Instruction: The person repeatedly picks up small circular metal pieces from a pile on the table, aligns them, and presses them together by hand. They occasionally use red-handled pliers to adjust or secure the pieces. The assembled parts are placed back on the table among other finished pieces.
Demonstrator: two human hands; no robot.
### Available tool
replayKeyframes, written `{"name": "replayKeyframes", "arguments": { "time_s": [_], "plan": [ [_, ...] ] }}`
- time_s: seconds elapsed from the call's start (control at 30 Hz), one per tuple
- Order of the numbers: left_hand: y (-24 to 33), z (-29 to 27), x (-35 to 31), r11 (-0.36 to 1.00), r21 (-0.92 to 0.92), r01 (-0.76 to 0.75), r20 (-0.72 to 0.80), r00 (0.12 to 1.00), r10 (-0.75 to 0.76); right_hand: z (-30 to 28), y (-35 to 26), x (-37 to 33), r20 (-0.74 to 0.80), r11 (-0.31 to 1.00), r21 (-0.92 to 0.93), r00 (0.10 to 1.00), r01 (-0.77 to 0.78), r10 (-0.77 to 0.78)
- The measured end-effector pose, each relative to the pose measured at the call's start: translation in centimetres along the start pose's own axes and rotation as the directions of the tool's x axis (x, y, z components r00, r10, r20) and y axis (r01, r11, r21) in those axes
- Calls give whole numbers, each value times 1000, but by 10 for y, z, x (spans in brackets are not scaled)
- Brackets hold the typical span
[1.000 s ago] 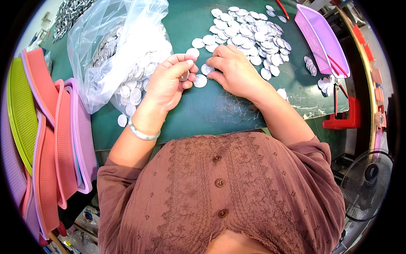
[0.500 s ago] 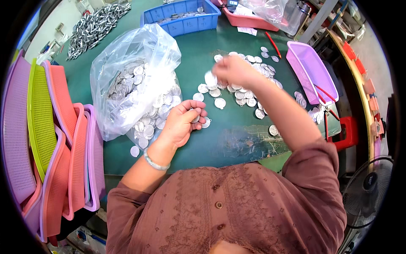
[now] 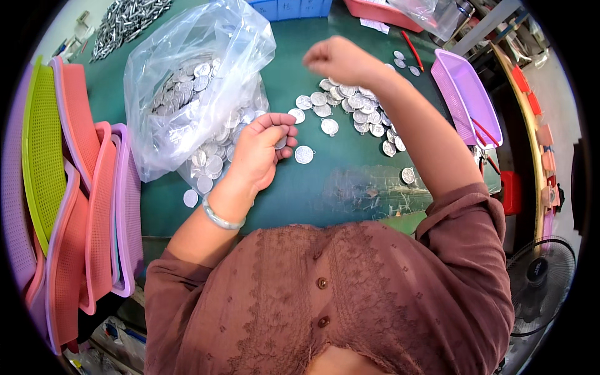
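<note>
My left hand [image 3: 259,153] rests on the green table [image 3: 325,187] with its fingers curled around a small stack of round silver discs [image 3: 281,141]. Just left of it lies a clear plastic bag [image 3: 187,81] full of the same discs. My right hand [image 3: 340,60] is raised above the table as a closed fist, over a loose pile of silver discs [image 3: 353,109]; what it holds is hidden. One single disc [image 3: 304,154] lies between the hands.
Stacked pink, green and purple mesh trays [image 3: 69,187] line the left edge. A purple tray [image 3: 469,94] with red tools stands at the right. A heap of metal parts [image 3: 128,19], a blue bin and a red bin sit at the back. A fan [image 3: 540,281] stands lower right.
My right hand has lifted off the disc pile and risen toward the back. My left hand has stayed beside the bag, still gripping discs.
</note>
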State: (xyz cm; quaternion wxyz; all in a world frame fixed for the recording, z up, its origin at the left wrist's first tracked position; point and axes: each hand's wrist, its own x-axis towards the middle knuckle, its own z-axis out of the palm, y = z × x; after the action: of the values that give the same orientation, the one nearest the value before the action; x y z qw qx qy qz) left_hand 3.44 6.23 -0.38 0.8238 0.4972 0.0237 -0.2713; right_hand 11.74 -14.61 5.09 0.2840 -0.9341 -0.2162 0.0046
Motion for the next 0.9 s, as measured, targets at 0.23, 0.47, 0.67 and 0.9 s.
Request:
{"name": "replayKeyframes", "arguments": {
  "time_s": [0.23, 0.47, 0.67, 0.9],
  "plan": [
    [3, 0, 0, 999, 20, -27, 7, 1000, 26, 45, -6, -23, 87, 936, -352, 996, 19, 13],
    [3, 3, -1, 998, 58, -16, -3, 1000, 17, 49, -3, -20, 56, 966, -259, 998, -19, 35],
    [6, 6, -3, 998, 25, 57, -23, 998, -56, 44, -21, -38, -27, 988, 149, 999, -33, 37],
    [6, 3, -5, 988, -81, 134, 103, 987, -125, 42, -60, -74, -272, 953, 26, 919, 303, -285]
  ]
}}
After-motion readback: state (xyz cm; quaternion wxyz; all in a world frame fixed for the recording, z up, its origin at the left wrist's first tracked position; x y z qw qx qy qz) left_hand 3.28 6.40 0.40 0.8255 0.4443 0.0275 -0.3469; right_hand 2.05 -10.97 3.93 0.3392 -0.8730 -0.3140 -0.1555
